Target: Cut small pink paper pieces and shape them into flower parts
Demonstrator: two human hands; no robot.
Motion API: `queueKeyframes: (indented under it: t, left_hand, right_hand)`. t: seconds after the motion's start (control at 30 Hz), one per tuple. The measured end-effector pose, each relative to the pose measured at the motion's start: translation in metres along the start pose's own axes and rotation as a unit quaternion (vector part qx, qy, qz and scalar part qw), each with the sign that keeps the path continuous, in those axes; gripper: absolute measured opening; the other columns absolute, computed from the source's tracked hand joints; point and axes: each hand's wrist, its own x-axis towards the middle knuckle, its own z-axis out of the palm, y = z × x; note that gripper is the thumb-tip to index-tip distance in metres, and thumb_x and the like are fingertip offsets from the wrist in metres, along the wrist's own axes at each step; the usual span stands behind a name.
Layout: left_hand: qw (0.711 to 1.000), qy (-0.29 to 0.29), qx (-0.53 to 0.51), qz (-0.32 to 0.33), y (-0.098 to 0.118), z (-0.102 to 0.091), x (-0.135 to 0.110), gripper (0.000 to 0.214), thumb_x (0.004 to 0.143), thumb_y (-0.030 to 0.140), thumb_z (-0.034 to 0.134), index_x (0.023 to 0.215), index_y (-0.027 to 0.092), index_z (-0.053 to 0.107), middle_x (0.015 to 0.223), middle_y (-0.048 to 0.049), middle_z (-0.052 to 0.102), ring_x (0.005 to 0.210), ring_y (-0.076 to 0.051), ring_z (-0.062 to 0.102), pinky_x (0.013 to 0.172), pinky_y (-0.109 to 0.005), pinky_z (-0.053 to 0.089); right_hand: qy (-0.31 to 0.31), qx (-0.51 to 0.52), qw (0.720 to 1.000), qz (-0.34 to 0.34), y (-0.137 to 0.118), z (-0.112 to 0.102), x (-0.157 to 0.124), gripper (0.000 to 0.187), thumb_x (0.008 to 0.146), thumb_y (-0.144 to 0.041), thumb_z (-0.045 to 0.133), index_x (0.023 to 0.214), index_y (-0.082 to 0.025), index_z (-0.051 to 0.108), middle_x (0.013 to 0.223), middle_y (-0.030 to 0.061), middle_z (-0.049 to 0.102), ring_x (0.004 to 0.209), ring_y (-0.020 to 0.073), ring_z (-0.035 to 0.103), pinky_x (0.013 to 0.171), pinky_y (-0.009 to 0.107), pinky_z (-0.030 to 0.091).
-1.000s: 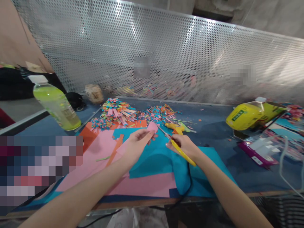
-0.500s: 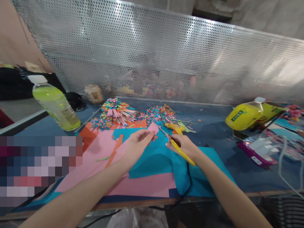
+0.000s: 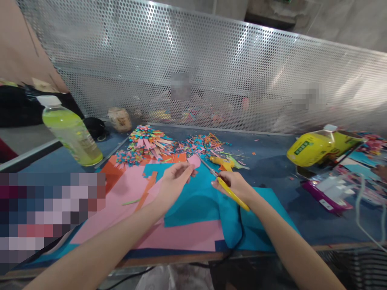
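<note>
Between the thumb and fingers of my left hand [image 3: 177, 177] is a small pink piece of paper [image 3: 194, 161] with a rounded upper edge. My right hand [image 3: 232, 185] is closed on yellow-handled scissors [image 3: 229, 189], whose blades point up and left to the paper's right edge. Whether the blades touch the paper I cannot tell. Under both hands lie blue sheets [image 3: 193, 205] over larger pink sheets [image 3: 117, 201]. Just beyond the scissors rests a yellow glue gun [image 3: 223, 162].
A heap of cut paper strips [image 3: 205, 145] and a fringed paper cone [image 3: 148, 141] lie at the back. A green drink bottle [image 3: 71, 133] stands left; a yellow bottle [image 3: 311, 147] lies right, behind a purple pack [image 3: 326, 197]. A black cable [image 3: 240, 229] crosses the front edge. A perforated metal panel [image 3: 211, 68] rises behind.
The pink paper has turned in my left hand and now shows a rounder outline. My left hand has shifted slightly to the left. The scissors have barely moved.
</note>
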Motion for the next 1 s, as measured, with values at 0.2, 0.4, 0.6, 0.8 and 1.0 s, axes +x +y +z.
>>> queueKeyframes:
  t: [0.2,0.4,0.6,0.8,1.0]
  left_hand:
    - [0.999,0.018,-0.038,-0.005,-0.0047,-0.0023,0.0044,0.020,0.068,0.036,0.061,0.070,0.017,0.059,0.062,0.0010,0.059,0.049,-0.007,0.048,0.048,-0.020,0.037]
    - [0.998,-0.004,0.039,0.039,-0.0028,-0.0028,0.0033,0.019,0.071,0.036,0.058,0.071,0.017,0.059,0.062,0.0002,0.059,0.050,-0.008,0.048,0.048,-0.021,0.037]
    - [1.000,-0.002,0.005,0.022,-0.0043,-0.0031,0.0052,0.020,0.068,0.036,0.061,0.072,0.017,0.060,0.063,-0.0005,0.061,0.051,-0.009,0.051,0.048,-0.021,0.037]
    - [1.000,0.002,-0.012,0.025,-0.0028,-0.0053,0.0077,0.021,0.073,0.036,0.056,0.074,0.016,0.058,0.067,-0.0018,0.060,0.059,-0.011,0.053,0.049,-0.021,0.039]
    - [0.996,0.018,-0.089,-0.026,-0.0014,-0.0015,0.0081,0.026,0.066,0.034,0.065,0.084,0.017,0.056,0.072,-0.0018,0.061,0.066,-0.013,0.058,0.049,-0.021,0.040]
  right_hand:
    - [-0.005,0.002,1.000,0.011,-0.0038,-0.0022,-0.0006,0.035,0.072,-0.044,0.053,0.056,-0.017,0.037,0.050,-0.0051,0.029,0.047,0.0065,0.029,0.042,0.021,0.021]
    - [-0.011,0.009,1.000,0.004,0.0013,-0.0013,-0.0003,0.032,0.074,-0.043,0.051,0.060,-0.017,0.038,0.053,-0.0044,0.032,0.049,0.0069,0.030,0.042,0.021,0.023]
    - [-0.012,0.005,1.000,0.007,0.0034,-0.0017,0.0005,0.034,0.073,-0.043,0.053,0.058,-0.017,0.036,0.051,-0.0047,0.030,0.047,0.0069,0.030,0.041,0.021,0.021]
    - [-0.018,0.018,1.000,0.009,0.0045,-0.0021,-0.0002,0.035,0.072,-0.045,0.053,0.057,-0.017,0.038,0.050,-0.0041,0.032,0.046,0.0072,0.032,0.041,0.021,0.019]
    - [-0.014,0.026,0.999,0.013,-0.0007,-0.0013,-0.0007,0.036,0.071,-0.046,0.054,0.056,-0.017,0.039,0.050,-0.0046,0.032,0.045,0.0067,0.031,0.040,0.020,0.020]
